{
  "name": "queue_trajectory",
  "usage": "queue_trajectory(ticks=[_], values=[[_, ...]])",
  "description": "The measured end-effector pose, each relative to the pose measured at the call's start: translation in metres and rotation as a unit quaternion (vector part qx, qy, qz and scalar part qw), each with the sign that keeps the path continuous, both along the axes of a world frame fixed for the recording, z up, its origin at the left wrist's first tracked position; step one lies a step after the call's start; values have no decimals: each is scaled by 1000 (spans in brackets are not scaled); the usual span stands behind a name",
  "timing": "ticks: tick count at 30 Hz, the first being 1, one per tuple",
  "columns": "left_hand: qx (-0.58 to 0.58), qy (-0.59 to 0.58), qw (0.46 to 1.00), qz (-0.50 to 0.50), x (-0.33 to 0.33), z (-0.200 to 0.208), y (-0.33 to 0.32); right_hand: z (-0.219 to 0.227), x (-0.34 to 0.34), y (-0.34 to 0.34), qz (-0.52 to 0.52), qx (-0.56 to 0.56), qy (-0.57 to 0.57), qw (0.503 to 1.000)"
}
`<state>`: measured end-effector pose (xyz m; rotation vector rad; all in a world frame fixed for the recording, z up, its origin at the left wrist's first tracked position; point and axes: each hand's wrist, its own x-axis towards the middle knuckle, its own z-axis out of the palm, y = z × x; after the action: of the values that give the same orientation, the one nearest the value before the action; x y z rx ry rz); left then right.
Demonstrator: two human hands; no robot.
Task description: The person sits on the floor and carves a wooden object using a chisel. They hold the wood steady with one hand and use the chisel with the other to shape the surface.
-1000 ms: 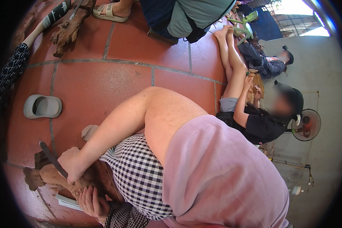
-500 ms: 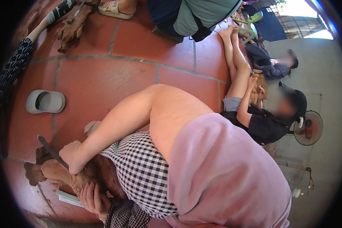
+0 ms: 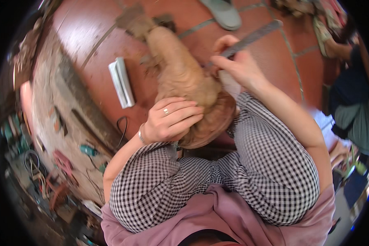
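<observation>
A brown wood carving (image 3: 180, 69), long and rounded with ridged sides, stands tilted away from me between my knees. Its round, wider base (image 3: 209, 127) is nearest my lap. My left hand (image 3: 172, 119), with a ring and a bracelet, is closed over the carving's left side, fingers pressed together on the wood. To the right of the carving, my right hand (image 3: 238, 61) grips a flat grey metal file (image 3: 258, 37), whose long end sticks out up and right. The file's other end is blurred near the wood, so contact cannot be told.
A folded white paper or booklet (image 3: 121, 82) lies on the red tiles left of the carving. A long wood slab (image 3: 65, 94) with tools and cords stretches along the left. A grey slipper (image 3: 224, 14) is ahead. Another person's foot (image 3: 330, 41) is at upper right.
My view has swung left and down, now facing the carving and my lap. My right hand and the file have shifted from over the carving to its right side.
</observation>
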<state>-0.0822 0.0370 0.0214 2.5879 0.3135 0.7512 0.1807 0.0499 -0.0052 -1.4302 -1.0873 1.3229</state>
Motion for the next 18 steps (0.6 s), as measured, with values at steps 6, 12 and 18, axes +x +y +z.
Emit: queue_trajectory(ticks=[6,12,18], values=[[6,-24,998,62,-2,6,-20,26,-8,-9,112,0,-42,993],[12,-54,996,68,6,-1,-21,41,-15,-15,178,-14,-75,981],[24,-60,995,74,6,-2,-20,42,-30,-14,183,26,-94,978]])
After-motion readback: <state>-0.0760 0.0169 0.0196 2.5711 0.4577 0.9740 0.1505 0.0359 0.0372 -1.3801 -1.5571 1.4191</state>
